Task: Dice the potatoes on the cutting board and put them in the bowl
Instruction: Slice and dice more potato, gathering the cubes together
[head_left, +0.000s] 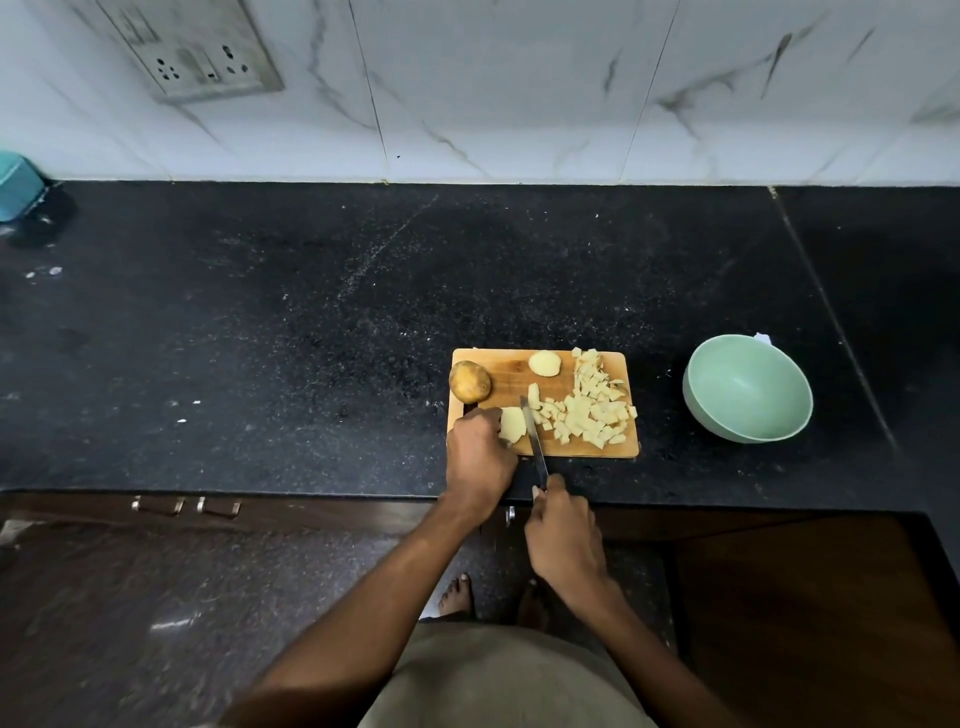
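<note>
Both forearms bare, no sleeves showing. Plain khaki-beige garment (498, 680) over torso, no markings visible. Feet bare (457, 592) on dark floor.

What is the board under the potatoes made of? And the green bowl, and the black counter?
The cutting board looks like wood: warm brown with faint grain lines. The bowl is smooth, matte pale green, probably plastic or ceramic; the look leaves it open. The counter seems polished stone, likely granite: black with tiny pale speckles.
</note>
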